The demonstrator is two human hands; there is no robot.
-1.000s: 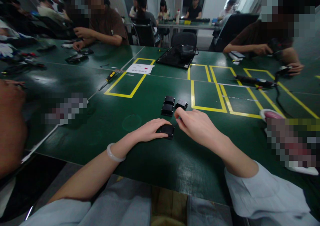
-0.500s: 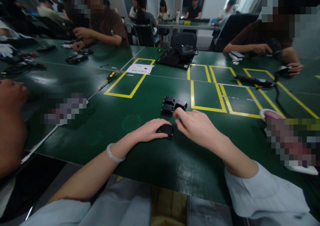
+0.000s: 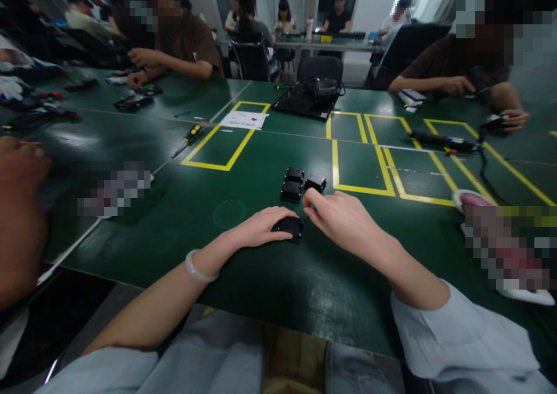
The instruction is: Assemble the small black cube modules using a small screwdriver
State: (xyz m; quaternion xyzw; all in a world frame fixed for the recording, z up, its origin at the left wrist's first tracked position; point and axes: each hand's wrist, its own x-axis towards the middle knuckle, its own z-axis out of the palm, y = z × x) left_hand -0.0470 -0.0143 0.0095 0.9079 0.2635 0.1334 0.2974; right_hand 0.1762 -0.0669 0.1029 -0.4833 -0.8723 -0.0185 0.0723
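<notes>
My left hand [image 3: 266,226] grips a small black box-like part [image 3: 290,228] against the green table, fingers over its far edge and thumb on the near one. Small bright dots, perhaps screws, show at its corners. Just right of it, my right hand [image 3: 337,215] is closed, thumb and forefinger pinched together. A thin dark rod [image 3: 304,220] runs from this pinch to the part's right side; what kind of tool it is I cannot make out. Two similar black parts [image 3: 292,188] sit one behind the other beyond my hands, with a third black part [image 3: 315,181], tilted, beside them.
Yellow tape [image 3: 364,191] outlines rectangles on the green table [image 3: 256,289]. A yellow-and-black screwdriver [image 3: 190,138] and a paper sheet [image 3: 244,120] lie farther left. A black panel [image 3: 304,105] is at the back. Another person's arm [image 3: 21,208] rests at left; co-workers sit opposite.
My right thumb and forefinger have shifted very slightly beside the part. My left hand and the black parts stay in place.
</notes>
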